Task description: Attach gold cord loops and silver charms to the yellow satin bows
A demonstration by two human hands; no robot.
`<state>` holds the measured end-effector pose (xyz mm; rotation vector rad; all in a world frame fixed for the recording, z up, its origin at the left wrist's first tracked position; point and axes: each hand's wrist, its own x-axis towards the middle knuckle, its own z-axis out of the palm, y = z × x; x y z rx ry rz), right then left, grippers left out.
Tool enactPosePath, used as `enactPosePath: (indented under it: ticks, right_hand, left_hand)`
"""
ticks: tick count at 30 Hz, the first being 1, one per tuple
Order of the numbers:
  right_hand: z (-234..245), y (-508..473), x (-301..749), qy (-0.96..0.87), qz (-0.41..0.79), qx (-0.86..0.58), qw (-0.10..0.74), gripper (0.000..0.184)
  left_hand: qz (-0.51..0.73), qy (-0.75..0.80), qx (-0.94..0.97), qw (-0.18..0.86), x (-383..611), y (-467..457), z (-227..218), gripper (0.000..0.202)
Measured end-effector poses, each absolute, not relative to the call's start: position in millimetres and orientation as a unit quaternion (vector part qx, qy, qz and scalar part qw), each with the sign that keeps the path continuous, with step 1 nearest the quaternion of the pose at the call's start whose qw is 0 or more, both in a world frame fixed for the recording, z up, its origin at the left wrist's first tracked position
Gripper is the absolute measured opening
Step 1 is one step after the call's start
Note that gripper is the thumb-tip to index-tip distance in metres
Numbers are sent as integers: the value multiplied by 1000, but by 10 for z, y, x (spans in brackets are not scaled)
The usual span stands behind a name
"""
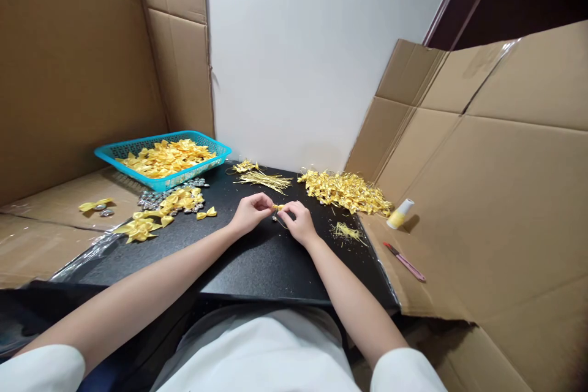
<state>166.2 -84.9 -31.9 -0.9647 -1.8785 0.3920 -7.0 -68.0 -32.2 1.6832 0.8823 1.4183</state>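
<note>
Cardboard panels [82, 61] stand to the left and right of a pale wall [298, 61], closing in a black table [266, 269]. At its far left corner sits a turquoise basket [195, 174] with openwork sides, filled with a heap of yellow bows [165, 159]. Just in front of it, silvery round pieces [149, 201] are scattered, with more loose bows [181, 199] lying over and beside them.

Near the middle of the table, between the two hands, is a small yellow piece [278, 208]. The left grip [252, 211] is pinched narrow, thumb and forefinger together at its left end; the right grip [298, 222] is likewise narrow, its fingertips closed on the right end. The piece's long axis runs from left to right, across the person's front; the fingers hide too much to tell which face is up. A tiny shiny bit [274, 218] hangs just below it.

Beyond the hands lies a bundle of thin yellow strips [265, 181], also stretched mostly sideways. To its right spreads a big pile of yellow pieces [344, 191], with trimmings [346, 232] nearer. A cone of thread [400, 213] and a pink cutter [407, 262] rest on cardboard at the right, the cutter slanting toward the person.
</note>
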Motion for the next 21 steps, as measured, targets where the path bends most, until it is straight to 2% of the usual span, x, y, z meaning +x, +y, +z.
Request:
enactPosePath:
  ticks: [3, 10, 14, 18, 21]
  right_hand:
    - [-363, -814, 1649, -731, 194, -414, 507, 14]
    - [-390, -694, 1635, -693, 303, -405, 514, 22]
    - [-341, -670, 1583, -662, 336, -398, 538, 19]
    - [-106, -610, 1556, -611, 360, -382, 593, 19]
    - [286, -508, 1629, -568, 378, -361, 636, 18]
  left_hand:
    - [541, 336, 682, 359, -59, -721, -300, 17]
    - [520, 323, 728, 310, -72, -736, -281, 17]
    - [506, 323, 745, 292, -78, -709, -291, 16]
    - [487, 329, 758, 283, -95, -675, -291, 15]
    - [476, 344, 758, 283, -117, -626, -305, 16]
